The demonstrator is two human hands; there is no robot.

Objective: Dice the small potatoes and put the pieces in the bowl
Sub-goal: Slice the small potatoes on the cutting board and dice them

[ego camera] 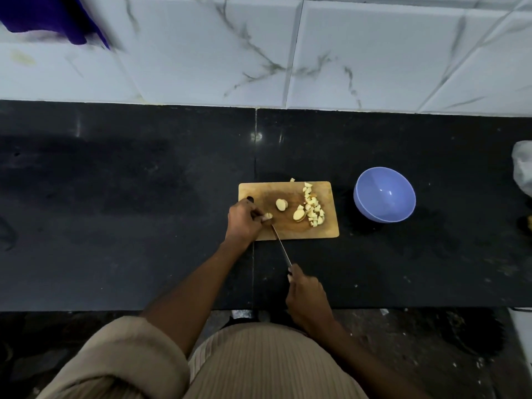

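- While the left hand (241, 223) curls its fingers (257, 216) round a small potato piece (267, 216) at the left part of the cutting board (331, 230), the right hand (307, 298) grips the handle of a knife (280, 243) near the table's front edge.
- The knife's thin blade runs up and to the left from the right hand, and its tip meets the board just beside the held piece, close to the left fingertips.
- The right fingers are wrapped tight on the handle, with the forefinger stretched along it toward the blade.
- Two potato halves lie loose on the board: one half (281, 204) near the middle, another half (299, 216) to its lower right, both apart from the left hand.
- A heap of diced pieces (313, 210) sits along the right side of the board, and a single stray cube (292, 180) lies on the table just past the board's far edge.
- The blue bowl (371, 208) stands upright on the black table (129, 197), to the right of the board and not touching it; no potato shows inside.
- A pale, crumpled bag-like thing (522, 171) shows at the right edge, too cut off to tell what it is.
- White marbled tiles (345, 53) rise behind the table, with a purple cloth (57, 18) at the top left.
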